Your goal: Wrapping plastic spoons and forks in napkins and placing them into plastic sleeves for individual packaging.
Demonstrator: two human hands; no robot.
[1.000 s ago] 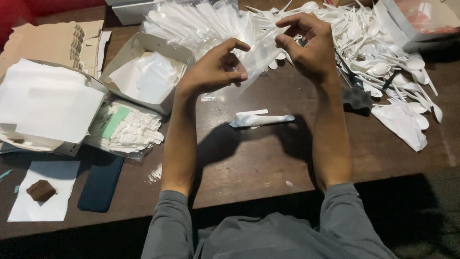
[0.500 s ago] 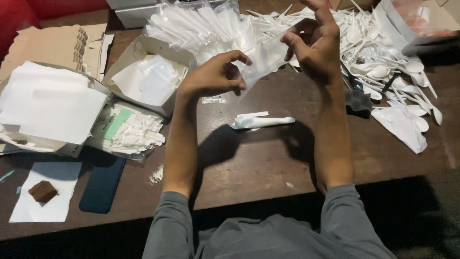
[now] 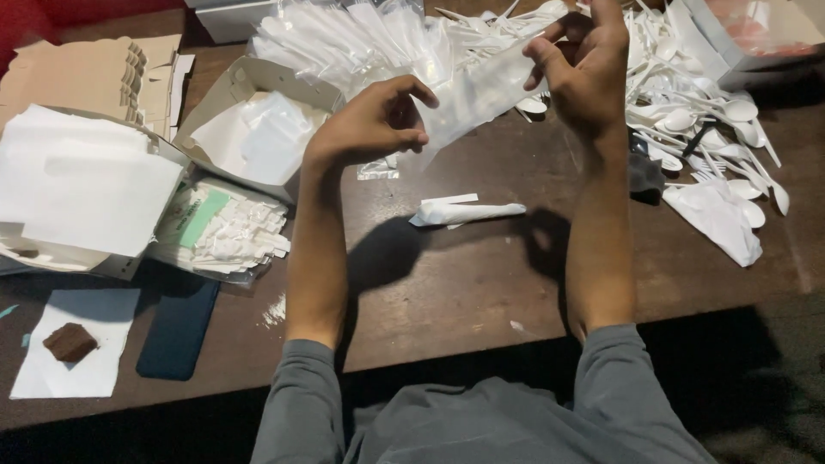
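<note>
You are holding a clear plastic sleeve (image 3: 481, 94) stretched between your two hands above the wooden table (image 3: 481, 275). Your left hand (image 3: 369, 125) is pinching its lower end between thumb and fingertips, and your right hand (image 3: 584, 73) is gripping the upper end, raised higher and further from you — so the sleeve is hanging slanted in the air, touching nothing but your fingers.

Directly below it, a rolled white napkin packet (image 3: 464, 212) is lying flat on the table between your forearms, well apart from either hand. Behind the sleeve, a heap of clear plastic sleeves (image 3: 352, 43) is piling up at the far edge, and a spread of white plastic spoons (image 3: 705, 112) is lying to your right, just beside your right wrist. A folded white piece (image 3: 713, 219) is resting at the near edge of that spread.

To your left, an open cardboard box (image 3: 258, 129) holding white sheets is sitting near your left hand. Beyond it, a stack of white paper napkins (image 3: 77, 185) is lying in another box, with a bag of small white packets (image 3: 228, 232) just beside it. Flat brown cardboard (image 3: 86, 73) is stacked at the far left corner. Nearer you, a dark phone (image 3: 176, 331) is lying face down, next to a brown cake piece (image 3: 69, 342) on white paper — both well apart from your hands.
</note>
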